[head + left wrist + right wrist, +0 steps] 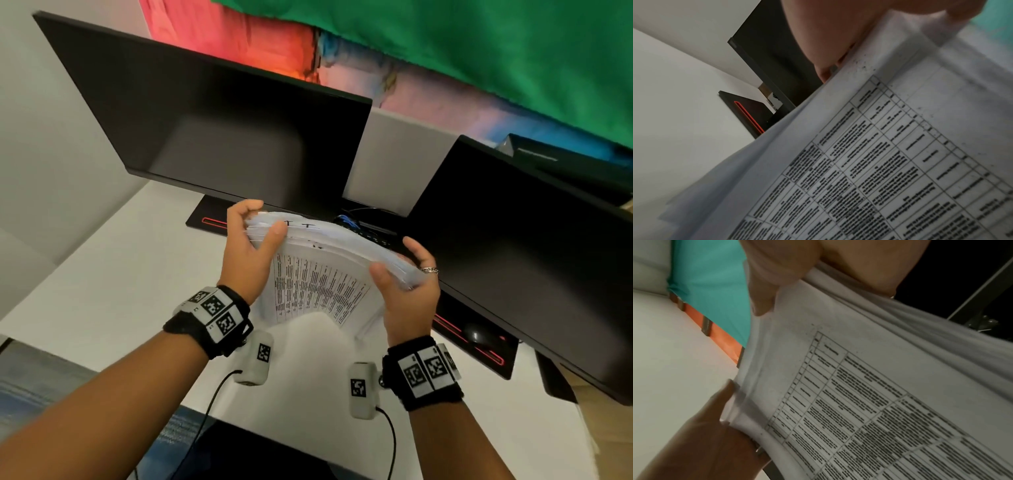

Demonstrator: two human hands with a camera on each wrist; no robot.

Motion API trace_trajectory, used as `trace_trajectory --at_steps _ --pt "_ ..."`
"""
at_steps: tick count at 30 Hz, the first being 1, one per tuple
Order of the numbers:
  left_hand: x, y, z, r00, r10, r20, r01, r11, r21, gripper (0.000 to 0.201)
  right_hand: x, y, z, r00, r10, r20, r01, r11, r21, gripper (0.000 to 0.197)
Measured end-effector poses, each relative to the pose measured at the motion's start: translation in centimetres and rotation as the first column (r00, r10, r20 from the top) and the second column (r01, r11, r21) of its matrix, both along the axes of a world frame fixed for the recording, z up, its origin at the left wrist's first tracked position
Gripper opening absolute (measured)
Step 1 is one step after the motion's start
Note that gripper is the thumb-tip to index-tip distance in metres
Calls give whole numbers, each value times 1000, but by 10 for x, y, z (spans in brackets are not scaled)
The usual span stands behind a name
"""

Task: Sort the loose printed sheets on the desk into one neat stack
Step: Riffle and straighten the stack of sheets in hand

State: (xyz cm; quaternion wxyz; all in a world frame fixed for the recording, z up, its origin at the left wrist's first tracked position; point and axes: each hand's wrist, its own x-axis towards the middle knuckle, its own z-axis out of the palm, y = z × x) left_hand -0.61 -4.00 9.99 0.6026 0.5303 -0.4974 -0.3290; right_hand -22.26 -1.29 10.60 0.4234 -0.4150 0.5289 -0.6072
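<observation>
A thick bundle of white printed sheets (318, 274) stands on edge on the white desk (102, 274), bowed toward me, its front page a printed table (879, 162). My left hand (253, 236) grips the bundle's upper left corner, thumb on the near face and fingers curled over the top. My right hand (404, 274) grips the upper right corner the same way, with a ring on one finger. In the right wrist view the table page (859, 402) fills the frame, my right thumb (764, 293) presses on it, and the left hand (715, 426) holds the far edge.
Two dark monitors (219, 137) (534, 240) stand close behind the bundle, their bases with red stripes (214, 222) on the desk. A black mouse (478, 334) lies at the right. Cables (349, 221) sit between the monitors. A dark chair edge (257, 455) is near me.
</observation>
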Motion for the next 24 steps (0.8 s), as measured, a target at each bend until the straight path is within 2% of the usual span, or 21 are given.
trace_trajectory --at_steps 2,7,12,17,20,24 --pt "-2 -4 2 1000 30 -4 -30 999 -14 35 4 -2 2 1000 -23 14 23 999 -22 56" --pt "-4 -7 2 999 41 3 -41 999 -12 29 11 -5 5 998 -63 4 63 993 -105 45" --pt "-7 -7 5 999 43 12 -43 999 -3 25 13 -6 -3 988 -152 -18 150 984 -92 32" --pt "-3 -11 11 995 13 95 -11 1000 -20 13 15 -5 3 972 -208 -107 179 956 -232 14" --pt "-1 -15 10 993 18 115 -17 1000 -11 13 16 -5 2 965 -206 -164 164 957 -239 15" --pt "-3 -14 14 994 10 109 -8 1000 -20 12 16 -5 -1 956 -264 -126 226 940 -257 27"
